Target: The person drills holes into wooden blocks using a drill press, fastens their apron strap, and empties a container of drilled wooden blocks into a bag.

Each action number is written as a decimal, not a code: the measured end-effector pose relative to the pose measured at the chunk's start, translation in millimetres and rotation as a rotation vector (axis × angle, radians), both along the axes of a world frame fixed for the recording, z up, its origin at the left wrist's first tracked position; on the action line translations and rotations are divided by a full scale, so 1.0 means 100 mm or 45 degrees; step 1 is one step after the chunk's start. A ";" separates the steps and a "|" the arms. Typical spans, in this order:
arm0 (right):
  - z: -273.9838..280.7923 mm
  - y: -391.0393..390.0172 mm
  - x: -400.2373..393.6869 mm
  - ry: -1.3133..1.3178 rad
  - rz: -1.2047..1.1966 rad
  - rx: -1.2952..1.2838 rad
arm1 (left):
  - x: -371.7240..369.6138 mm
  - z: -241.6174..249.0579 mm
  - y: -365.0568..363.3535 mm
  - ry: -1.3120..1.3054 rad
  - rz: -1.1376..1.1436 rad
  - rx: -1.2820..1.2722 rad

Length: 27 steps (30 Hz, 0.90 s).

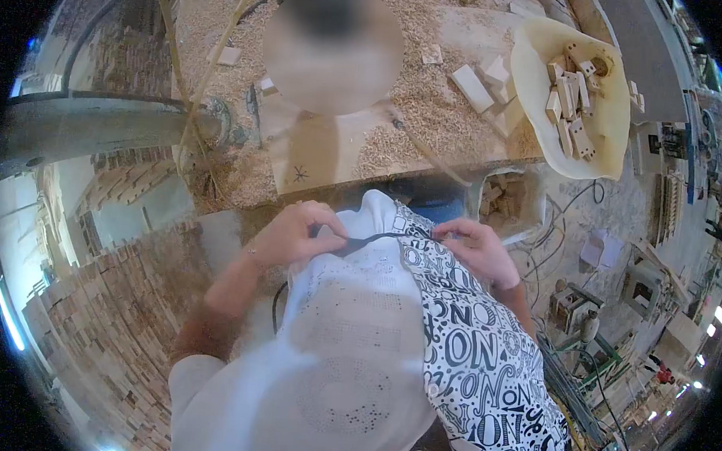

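A black strap (pixel 389 236) runs across the front of the body at waist height. At its left end, my left hand (pixel 300 232) pinches the strap between thumb and fingers. My right hand (pixel 479 251) has its fingers closed on the strap's other end, beside the patterned cloth. That cloth (pixel 476 351), white with black lettering, covers the right half of the body. A white shirt (pixel 348 338) with small dots shows on the left half. The hands are apart, with the strap between them.
Ahead stands a workbench (pixel 324 155) strewn with wood shavings. A cream basin (pixel 537 64) of wooden pieces sits at its right end. Below is a box of offcuts (pixel 507 201). Stacked wood (pixel 107 319) lies at the left, machinery (pixel 575 307) and cables at the right.
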State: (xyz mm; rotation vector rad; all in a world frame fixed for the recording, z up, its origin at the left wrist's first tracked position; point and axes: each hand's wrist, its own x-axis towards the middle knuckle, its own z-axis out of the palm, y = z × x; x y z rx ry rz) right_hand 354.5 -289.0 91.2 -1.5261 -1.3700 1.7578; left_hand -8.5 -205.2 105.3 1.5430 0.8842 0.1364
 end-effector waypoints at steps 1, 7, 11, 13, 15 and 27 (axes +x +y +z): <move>0.03 0.03 0.06 -0.002 0.001 0.004 | -0.02 -0.01 0.03 -0.002 0.001 0.004; -0.01 0.15 0.37 -0.092 -0.240 0.050 | -0.02 0.17 0.21 -0.075 0.357 -0.276; 0.03 0.20 0.43 -0.013 -0.419 0.039 | -0.06 0.08 0.25 -0.132 0.431 -0.264; 0.06 0.21 0.42 -0.023 -0.405 0.064 | -0.03 0.13 0.21 -0.144 0.367 -0.195; 0.07 0.22 0.38 -0.028 -0.384 0.100 | 0.04 0.17 0.18 -0.154 0.311 -0.114; -0.10 0.05 0.05 -0.110 -0.157 0.190 | 0.17 -0.41 0.11 -0.288 -0.045 -0.061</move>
